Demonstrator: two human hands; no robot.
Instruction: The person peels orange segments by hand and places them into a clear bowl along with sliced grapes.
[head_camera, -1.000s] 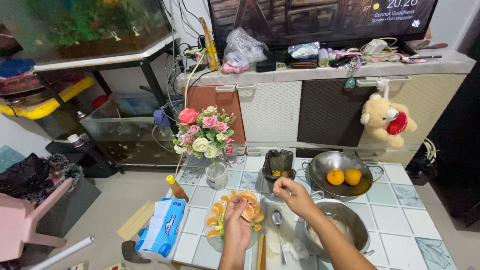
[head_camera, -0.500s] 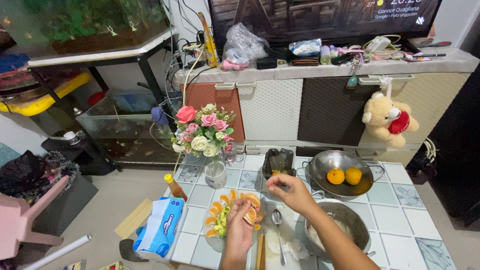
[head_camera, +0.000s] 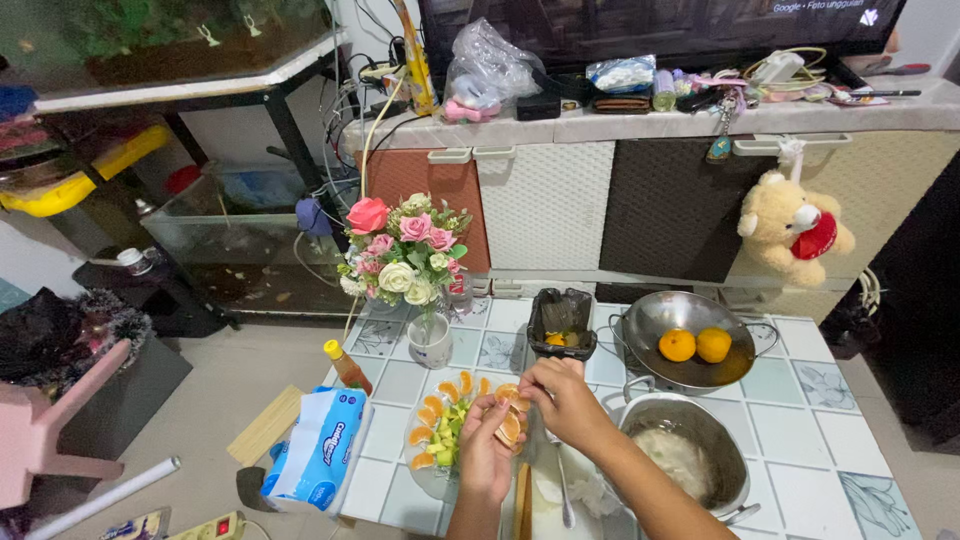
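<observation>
On the white tiled table (head_camera: 800, 430), a clear glass plate of orange segments and green pieces (head_camera: 440, 440) is set between a blue-and-white wipes packet (head_camera: 320, 455) and a steel pot (head_camera: 690, 460). Behind are ranged a small black tray (head_camera: 560, 322), a steel bowl with two oranges (head_camera: 690, 340) and a vase of pink and white roses (head_camera: 405, 260). A peeled orange (head_camera: 508, 415) is gripped over the plate's right rim by the left hand (head_camera: 485, 450); the right hand (head_camera: 562, 400) is pinched onto its top. Bare tiles are left at the right edge.

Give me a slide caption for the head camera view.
Both hands, left and right, separate a peeled orange over a fruit plate.
</observation>
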